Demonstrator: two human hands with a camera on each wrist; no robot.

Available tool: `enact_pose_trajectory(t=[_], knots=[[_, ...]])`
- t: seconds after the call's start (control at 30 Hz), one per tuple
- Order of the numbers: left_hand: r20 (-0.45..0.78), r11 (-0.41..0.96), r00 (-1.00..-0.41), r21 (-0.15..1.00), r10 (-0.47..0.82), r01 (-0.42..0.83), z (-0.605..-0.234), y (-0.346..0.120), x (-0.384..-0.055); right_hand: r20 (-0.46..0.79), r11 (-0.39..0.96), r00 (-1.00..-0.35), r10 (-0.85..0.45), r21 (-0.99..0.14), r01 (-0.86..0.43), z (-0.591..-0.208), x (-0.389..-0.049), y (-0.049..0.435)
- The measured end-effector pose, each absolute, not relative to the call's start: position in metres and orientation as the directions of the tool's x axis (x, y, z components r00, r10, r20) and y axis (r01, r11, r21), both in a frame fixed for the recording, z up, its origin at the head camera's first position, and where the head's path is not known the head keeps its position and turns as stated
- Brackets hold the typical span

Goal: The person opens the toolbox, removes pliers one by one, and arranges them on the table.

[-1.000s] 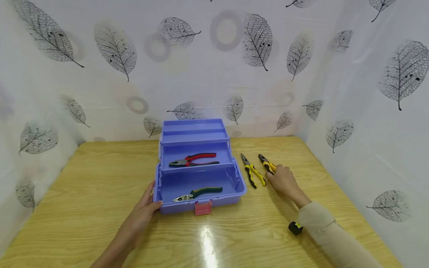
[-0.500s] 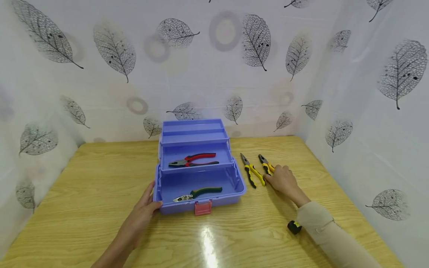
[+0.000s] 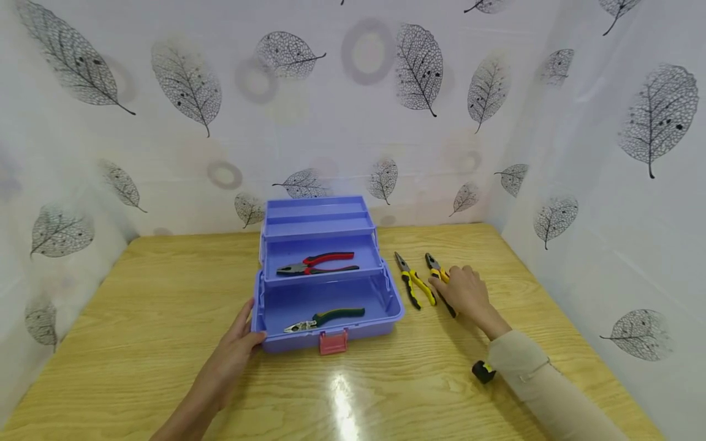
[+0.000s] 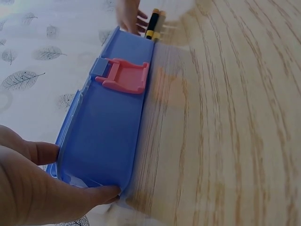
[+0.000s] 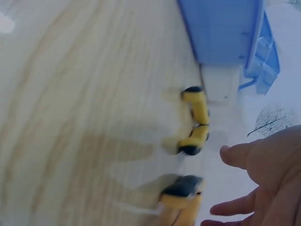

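Toolbox (image 3: 361, 333): on surface (image 3: 165, 337). Left hand (image 3: 238, 344): fingers gripping toolbox's left end. Right hand (image 3: 466, 297): fingers spread, over rightmost pliers (image 3: 433, 263), which lie right of toolbox; contact cannot be told.

Tabletop (image 3: 165, 318): wood grain is shown, light is glossily reflected | toolbox (image 3: 366, 332), latch (image 3: 333, 343): smooth plastic is seen | green-handled pliers (image 3: 322, 319): head is formed of shiny metal | rightmost yellow-handled pliers (image 3: 433, 265): duller metal is seen | sleeve (image 3: 551, 380): matt cloth is worn

White glare (image 3: 344, 407) streaks the tabletop (image 3: 419, 373), shadows (image 5: 108, 160) are soft, and the right wrist view is blurred.
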State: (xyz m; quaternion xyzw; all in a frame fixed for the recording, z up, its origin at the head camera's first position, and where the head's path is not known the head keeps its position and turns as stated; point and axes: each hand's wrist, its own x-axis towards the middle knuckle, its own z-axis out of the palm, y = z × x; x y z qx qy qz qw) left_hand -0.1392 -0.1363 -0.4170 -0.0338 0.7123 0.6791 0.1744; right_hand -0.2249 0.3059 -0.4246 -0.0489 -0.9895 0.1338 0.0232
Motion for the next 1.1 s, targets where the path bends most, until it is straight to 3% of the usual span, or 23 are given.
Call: enact_pose_trajectory(t=[0.2,0.43,0.8,1.1], knots=[[-0.294,0.074,-0.938,0.956,0.182,-0.285,-0.416,-0.136,-0.14,0.242,0.928,-0.968,-0.06,-0.343,-0.143,-0.407,-0.229,0.286],[-0.297,0.081,-0.939,0.955,0.173,-0.287,-0.416,-0.135,-0.14,0.322,0.816,-0.92,-0.225,-0.454,-0.358,-0.383,-0.235,0.248],[-0.294,0.088,-0.941,0.955,0.17,-0.283,-0.417,-0.134,-0.141,0.255,0.73,-0.87,-0.421,-0.474,-0.492,-0.369,-0.252,0.207],[-0.301,0.102,-0.939,0.952,0.169,-0.287,-0.417,-0.136,-0.141,0.191,0.747,-0.845,-0.5,-0.4,-0.532,-0.362,-0.27,0.179]])
